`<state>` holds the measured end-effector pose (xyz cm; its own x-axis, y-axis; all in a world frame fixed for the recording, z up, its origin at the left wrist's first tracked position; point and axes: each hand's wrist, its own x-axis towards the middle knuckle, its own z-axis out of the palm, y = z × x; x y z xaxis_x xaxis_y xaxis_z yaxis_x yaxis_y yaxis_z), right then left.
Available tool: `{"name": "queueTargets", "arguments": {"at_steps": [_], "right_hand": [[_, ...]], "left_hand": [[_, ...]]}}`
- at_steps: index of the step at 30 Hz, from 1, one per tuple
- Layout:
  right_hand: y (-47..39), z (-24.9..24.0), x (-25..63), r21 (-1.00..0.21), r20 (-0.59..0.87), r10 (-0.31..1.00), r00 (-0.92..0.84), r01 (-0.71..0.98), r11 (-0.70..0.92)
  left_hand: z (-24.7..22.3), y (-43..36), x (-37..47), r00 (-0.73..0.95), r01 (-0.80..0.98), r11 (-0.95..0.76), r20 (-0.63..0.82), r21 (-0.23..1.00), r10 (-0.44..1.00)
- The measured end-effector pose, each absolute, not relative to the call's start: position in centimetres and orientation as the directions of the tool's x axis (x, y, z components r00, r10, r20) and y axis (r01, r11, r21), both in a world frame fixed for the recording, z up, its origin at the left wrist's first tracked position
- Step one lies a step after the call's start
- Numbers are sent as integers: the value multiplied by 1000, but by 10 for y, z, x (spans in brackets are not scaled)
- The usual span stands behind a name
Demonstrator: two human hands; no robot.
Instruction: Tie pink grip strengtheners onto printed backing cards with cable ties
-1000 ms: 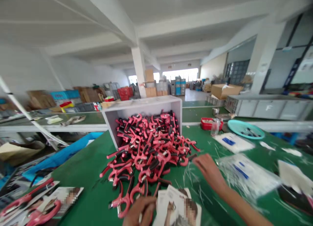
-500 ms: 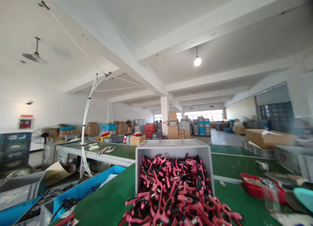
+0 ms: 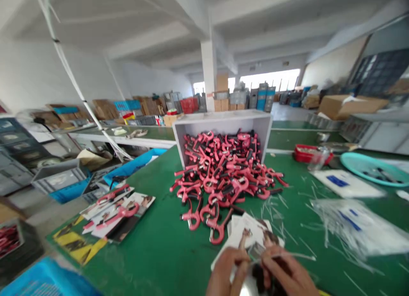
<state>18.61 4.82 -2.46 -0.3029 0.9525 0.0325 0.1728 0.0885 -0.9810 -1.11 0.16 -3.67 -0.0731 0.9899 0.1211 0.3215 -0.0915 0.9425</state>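
Low in the view, my left hand (image 3: pixel 228 270) and my right hand (image 3: pixel 284 268) work close together over a stack of printed cards (image 3: pixel 251 230). A thin whitish plastic strip (image 3: pixel 302 256) sticks out to the right from my right hand's pinched fingers. My left fingers are closed too; what they grip is blurred. Between the hands shows a dark and silvery object (image 3: pixel 257 277), partly hidden. Just beyond the cards, pink-and-black hand tools with curved ends (image 3: pixel 220 172) spill from a tipped grey crate (image 3: pixel 268 129).
More cards (image 3: pixel 137 202) with pink-and-black pieces on top lie at the table's left edge. Loose clear strips (image 3: pixel 271 206) and clear plastic bags (image 3: pixel 361 227) are to the right, near a turquoise tray (image 3: pixel 377 157) and a red tray (image 3: pixel 303 154). Blue bins (image 3: pixel 137 163) stand left.
The view has tipped downward, so the crate and pile sit higher in it. Both hands and the cards beneath them have come into sight.
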Motion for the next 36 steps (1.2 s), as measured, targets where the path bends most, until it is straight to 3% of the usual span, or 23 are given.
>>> {"name": "queueTargets", "arguments": {"at_steps": [1,3,5,8,10,14,18,21,28,33,36], "right_hand": [[39,-24,193,-985,-29,967,-253,169,15],[33,-23,205,-984,-96,984,-150,165,-70],[35,-25,213,-982,-110,991,-73,160,-97],[38,-29,214,-984,-104,993,-56,154,-95],[37,-25,207,-984,-79,991,-107,170,-60],[43,-5,186,-947,108,973,-204,276,163],[58,9,173,-735,386,864,-323,458,500],[65,7,165,-604,487,759,-432,461,650],[63,-3,155,-576,475,731,-491,455,679],[75,2,148,-567,450,702,-552,431,702],[89,10,151,-720,304,756,-579,380,581]], "left_hand": [[-43,-8,-18,-119,309,-67,108,949,987],[-56,-19,-35,-390,312,-29,156,949,908],[-69,-25,-51,-521,237,96,43,967,852],[-82,-27,-56,-346,6,285,-266,958,900],[-83,-22,-50,-207,-151,320,-346,935,915],[-57,4,-49,-194,-326,171,-243,930,950],[-24,26,-60,-13,-254,144,-152,956,988],[-17,28,-61,50,-214,167,-160,962,986],[-25,27,-52,76,-198,183,-171,963,982],[-9,34,-47,57,-162,75,-67,984,996],[-1,39,-48,87,-143,84,-72,986,994]]}}
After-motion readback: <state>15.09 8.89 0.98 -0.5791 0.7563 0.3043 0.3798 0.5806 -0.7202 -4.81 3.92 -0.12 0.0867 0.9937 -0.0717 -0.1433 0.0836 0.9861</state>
